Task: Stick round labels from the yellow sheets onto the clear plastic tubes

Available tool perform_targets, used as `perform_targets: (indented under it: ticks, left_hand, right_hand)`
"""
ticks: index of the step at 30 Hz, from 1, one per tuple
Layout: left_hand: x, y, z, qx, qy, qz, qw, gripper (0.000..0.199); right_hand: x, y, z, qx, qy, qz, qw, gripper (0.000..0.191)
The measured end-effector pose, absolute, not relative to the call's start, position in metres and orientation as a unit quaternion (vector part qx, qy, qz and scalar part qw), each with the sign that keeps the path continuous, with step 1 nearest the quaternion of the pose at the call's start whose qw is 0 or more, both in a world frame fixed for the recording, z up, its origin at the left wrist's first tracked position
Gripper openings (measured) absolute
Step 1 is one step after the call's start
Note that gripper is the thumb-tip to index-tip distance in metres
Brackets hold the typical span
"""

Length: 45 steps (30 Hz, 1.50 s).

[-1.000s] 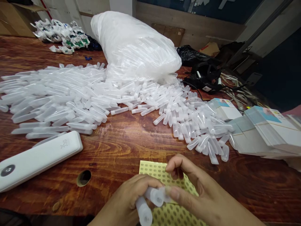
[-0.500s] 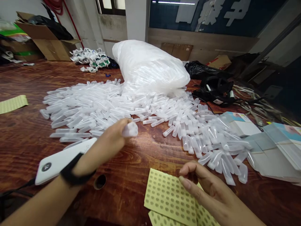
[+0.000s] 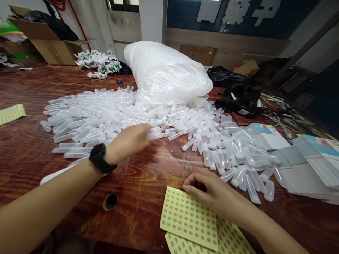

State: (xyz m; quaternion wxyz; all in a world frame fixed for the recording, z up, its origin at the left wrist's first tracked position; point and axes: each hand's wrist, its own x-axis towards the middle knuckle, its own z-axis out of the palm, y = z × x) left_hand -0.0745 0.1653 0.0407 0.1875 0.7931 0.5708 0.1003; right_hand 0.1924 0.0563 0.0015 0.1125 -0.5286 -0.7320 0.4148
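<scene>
My left hand (image 3: 132,139), with a black band on its wrist, is closed around a few clear plastic tubes (image 3: 154,133) at the near edge of a wide heap of similar tubes (image 3: 106,109). Motion blurs its fingertips. My right hand (image 3: 202,185) rests at the top edge of a yellow sticker sheet (image 3: 189,217), thumb and forefinger pinched together. Whether anything small is between those fingertips cannot be made out. More yellow sheets lie under the top one.
Behind the heap stands a big white plastic bag (image 3: 169,76). A white device (image 3: 57,174) lies partly under my left forearm. Printed packets (image 3: 312,165) are at the right, black gear (image 3: 241,100) behind them. The table has a round hole (image 3: 110,202).
My left hand has moved slightly up and right, over the near edge of the heap, with the tubes. My right hand has moved left to the sheet's top edge, its fingers now closed.
</scene>
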Motion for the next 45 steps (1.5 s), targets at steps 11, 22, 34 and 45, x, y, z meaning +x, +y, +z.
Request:
perform_targets:
  ticks: [11,22,34,45]
  left_hand:
    - [-0.025,0.015,-0.012,0.405,0.484,0.263,0.730,0.040]
    - [-0.012,0.011,-0.027,0.328,0.489,0.309,0.747,0.060]
    - [-0.012,0.012,-0.031,0.333,0.476,0.307,0.753,0.067]
    - [-0.016,0.014,-0.020,0.328,0.471,0.322,0.753,0.043]
  right_hand:
    - [0.186,0.068,0.005,-0.528,-0.745,0.399,0.079,0.015]
    - [0.188,0.070,0.006,-0.516,-0.753,0.406,0.053,0.024]
    - [0.189,0.073,0.008,-0.504,-0.760,0.409,0.040,0.022]
    - [0.195,0.053,0.013,-0.511,-0.738,0.415,0.147,0.025]
